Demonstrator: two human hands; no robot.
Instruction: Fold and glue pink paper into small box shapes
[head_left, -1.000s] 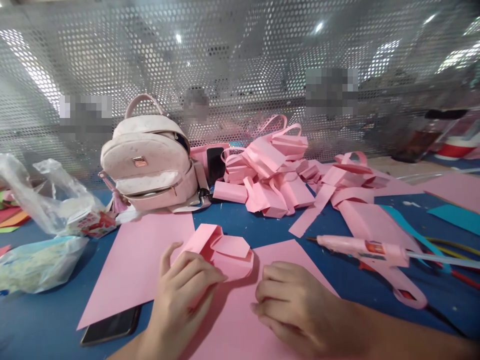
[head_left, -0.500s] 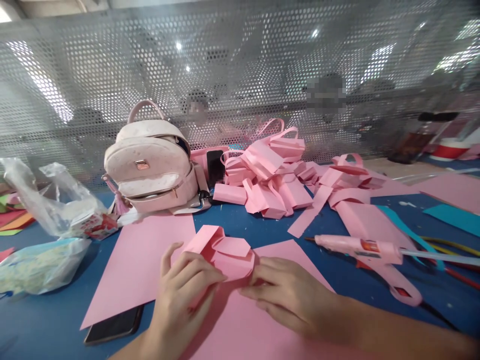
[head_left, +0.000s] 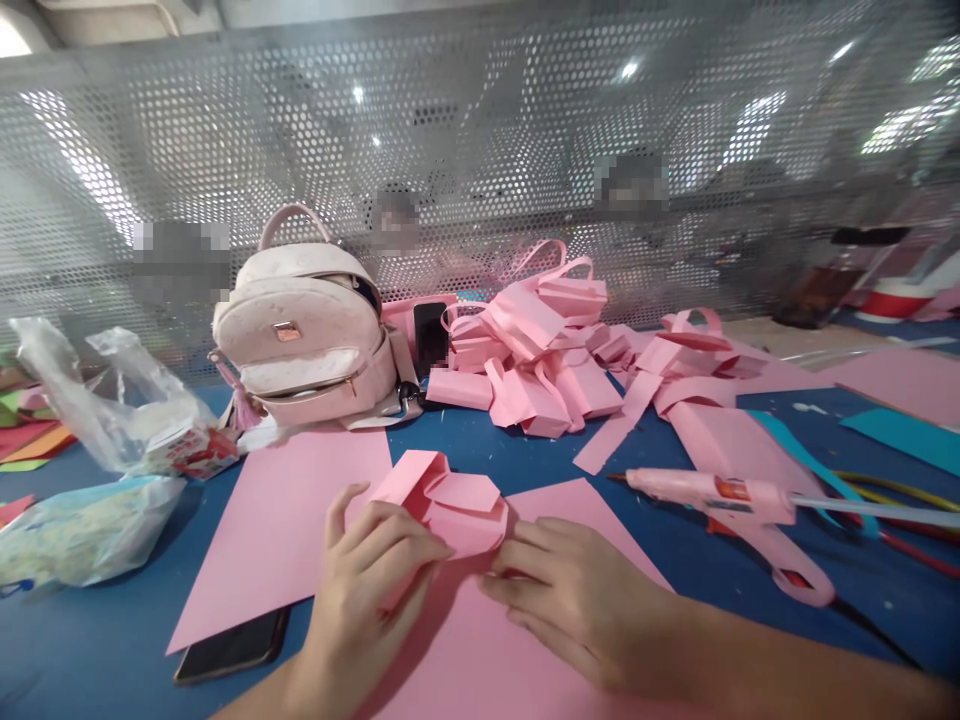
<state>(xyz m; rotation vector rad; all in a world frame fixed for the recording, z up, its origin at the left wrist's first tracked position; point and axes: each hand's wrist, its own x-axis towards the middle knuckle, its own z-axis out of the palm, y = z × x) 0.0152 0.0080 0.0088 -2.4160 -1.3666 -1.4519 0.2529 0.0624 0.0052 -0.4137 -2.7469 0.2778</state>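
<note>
2 hands at a folded pink paper box (head_left: pixel 469 515), lower center of the frame.
The left hand (head_left: pixel 375 580) has its fingers curled close over the box's left side, holding it between fingers and thumb, with the outermost finger lifted clear. The right hand (head_left: pixel 574 595) sits at the box's right end, fingers bent and close together; whether they pinch the paper cannot be told. Beneath lies a pink sheet (head_left: pixel 480 660), and a 2nd sheet (head_left: pixel 274 535) at lower left partly covers a phone (head_left: pixel 232 645). A pink glue gun (head_left: pixel 709 490) lies at right, a pale backpack (head_left: pixel 307 325) stands left of center, and pink paper pieces (head_left: pixel 525 325) are heaped at center.
</note>
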